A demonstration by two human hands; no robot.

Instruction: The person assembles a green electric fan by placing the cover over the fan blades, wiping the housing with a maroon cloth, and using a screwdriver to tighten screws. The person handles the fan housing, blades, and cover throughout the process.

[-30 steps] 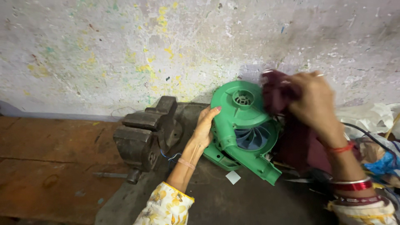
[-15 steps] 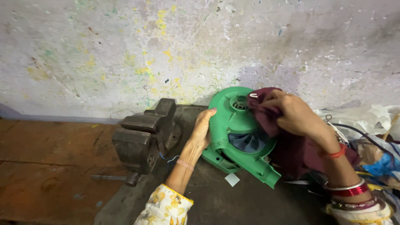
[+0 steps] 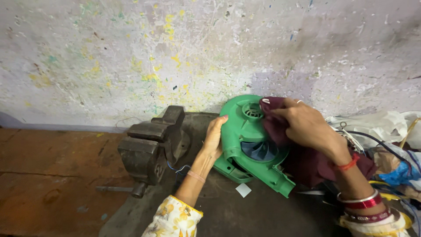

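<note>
Two hands: both on the green blower housing (image 3: 250, 145).
Left hand (image 3: 213, 141): your grip lies open, flat against its left edge, steadying it.
Right hand (image 3: 307, 127): your grip pinches a maroon cloth (image 3: 307, 164) onto its top.
Vise (image 3: 151, 147): left of your left grip.

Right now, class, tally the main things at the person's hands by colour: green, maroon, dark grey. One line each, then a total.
Green: 1, the blower housing, steadied by the left hand
Maroon: 1, the cloth, pressed on by the right hand
Dark grey: 1, the bench vise
Total: 3
</note>
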